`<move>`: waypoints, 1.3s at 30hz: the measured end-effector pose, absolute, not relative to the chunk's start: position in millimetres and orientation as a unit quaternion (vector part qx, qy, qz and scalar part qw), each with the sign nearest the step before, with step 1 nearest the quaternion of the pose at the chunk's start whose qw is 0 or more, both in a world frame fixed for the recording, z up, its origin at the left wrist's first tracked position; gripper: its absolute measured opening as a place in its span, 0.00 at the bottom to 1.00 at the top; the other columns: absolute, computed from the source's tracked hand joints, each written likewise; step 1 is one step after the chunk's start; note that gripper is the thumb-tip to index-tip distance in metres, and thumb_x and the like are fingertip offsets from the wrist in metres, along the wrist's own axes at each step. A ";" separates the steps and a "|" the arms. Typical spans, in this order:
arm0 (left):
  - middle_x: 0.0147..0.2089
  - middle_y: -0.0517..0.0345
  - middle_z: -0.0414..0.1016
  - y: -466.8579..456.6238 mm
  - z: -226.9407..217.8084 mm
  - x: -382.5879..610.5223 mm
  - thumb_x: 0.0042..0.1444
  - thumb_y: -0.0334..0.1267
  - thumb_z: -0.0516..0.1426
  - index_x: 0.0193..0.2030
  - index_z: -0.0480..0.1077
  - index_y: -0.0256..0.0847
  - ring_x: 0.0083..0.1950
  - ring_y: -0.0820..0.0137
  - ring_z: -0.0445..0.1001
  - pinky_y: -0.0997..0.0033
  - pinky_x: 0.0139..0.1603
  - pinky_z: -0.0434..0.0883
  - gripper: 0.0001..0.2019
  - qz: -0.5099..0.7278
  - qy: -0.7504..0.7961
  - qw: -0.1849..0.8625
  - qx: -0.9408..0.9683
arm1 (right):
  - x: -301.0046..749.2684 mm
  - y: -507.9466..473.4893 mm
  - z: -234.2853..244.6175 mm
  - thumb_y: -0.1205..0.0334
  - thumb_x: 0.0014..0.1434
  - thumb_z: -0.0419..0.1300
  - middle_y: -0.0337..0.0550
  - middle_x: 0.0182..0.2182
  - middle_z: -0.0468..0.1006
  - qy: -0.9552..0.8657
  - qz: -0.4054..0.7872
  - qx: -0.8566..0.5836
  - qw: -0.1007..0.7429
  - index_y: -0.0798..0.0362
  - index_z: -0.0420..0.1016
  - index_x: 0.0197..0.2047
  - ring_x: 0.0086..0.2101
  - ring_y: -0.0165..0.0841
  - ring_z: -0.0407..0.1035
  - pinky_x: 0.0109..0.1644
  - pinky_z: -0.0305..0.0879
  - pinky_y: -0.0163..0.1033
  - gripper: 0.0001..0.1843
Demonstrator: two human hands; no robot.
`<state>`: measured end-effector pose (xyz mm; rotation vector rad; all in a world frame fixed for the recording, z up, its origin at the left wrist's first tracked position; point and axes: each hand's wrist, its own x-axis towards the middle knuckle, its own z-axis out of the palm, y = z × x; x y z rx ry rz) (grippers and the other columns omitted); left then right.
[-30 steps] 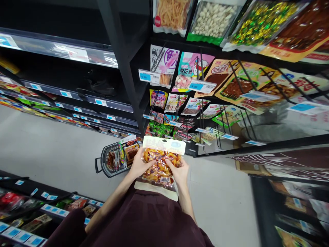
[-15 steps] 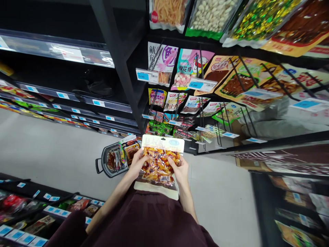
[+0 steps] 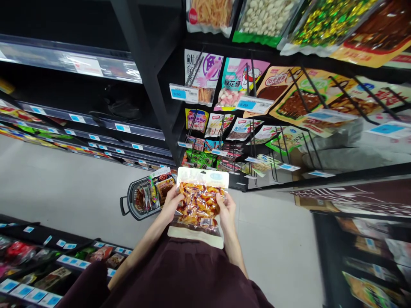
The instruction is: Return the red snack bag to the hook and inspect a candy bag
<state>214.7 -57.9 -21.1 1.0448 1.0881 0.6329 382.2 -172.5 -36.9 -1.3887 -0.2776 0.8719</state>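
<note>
A clear snack bag (image 3: 199,204) with orange pieces and a cream header card is held upright in front of me. My left hand (image 3: 172,204) grips its left edge, fingers curled over the front. On the right edge, my right hand (image 3: 225,208) is closed on the bag the same way. Just left of the bag, on the floor, stands a dark shopping basket (image 3: 132,199) with several packets in it.
A black rack with hooks (image 3: 244,128) carries hanging snack bags and blue price tags ahead and to the right. Dark shelves (image 3: 96,124) run along the left. A low shelf (image 3: 38,265) with packets lies at lower left. Grey floor (image 3: 64,188) lies between.
Both hands have shifted slightly outward to the bag's edges, and the bag sits a little lower and straighter. The view has tilted a bit.
</note>
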 end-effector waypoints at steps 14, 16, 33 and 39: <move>0.46 0.59 0.81 -61.4 -16.2 215.1 0.47 0.33 0.58 0.53 0.74 0.44 0.48 0.63 0.77 0.70 0.46 0.72 0.23 0.275 0.485 0.683 0.472 | 380.7 -175.2 -41.4 0.44 0.57 0.65 0.42 0.34 0.81 -0.128 0.366 -0.617 0.684 0.52 0.77 0.41 0.32 0.35 0.74 0.37 0.70 0.38 0.20; 0.46 0.58 0.81 -61.3 -15.7 215.0 0.46 0.33 0.57 0.53 0.74 0.43 0.46 0.64 0.77 0.71 0.43 0.72 0.24 0.268 0.491 0.690 0.460 | 380.3 -176.1 -44.8 0.45 0.57 0.65 0.42 0.34 0.81 -0.124 0.362 -0.612 0.692 0.53 0.78 0.41 0.31 0.34 0.72 0.36 0.68 0.37 0.19; 0.49 0.55 0.81 -61.4 -7.7 209.9 0.46 0.32 0.60 0.56 0.70 0.41 0.46 0.62 0.80 0.69 0.43 0.75 0.27 0.261 0.482 0.669 0.503 | 374.3 -174.4 -51.0 0.47 0.54 0.68 0.39 0.32 0.79 -0.094 0.365 -0.603 0.703 0.52 0.78 0.39 0.30 0.32 0.70 0.37 0.66 0.37 0.18; 0.53 0.51 0.80 -62.0 -6.1 208.8 0.46 0.33 0.63 0.57 0.70 0.39 0.49 0.60 0.79 0.67 0.45 0.76 0.27 0.265 0.469 0.674 0.506 | 372.6 -174.2 -50.6 0.47 0.54 0.68 0.39 0.33 0.79 -0.097 0.367 -0.602 0.702 0.52 0.78 0.41 0.30 0.31 0.70 0.38 0.67 0.37 0.18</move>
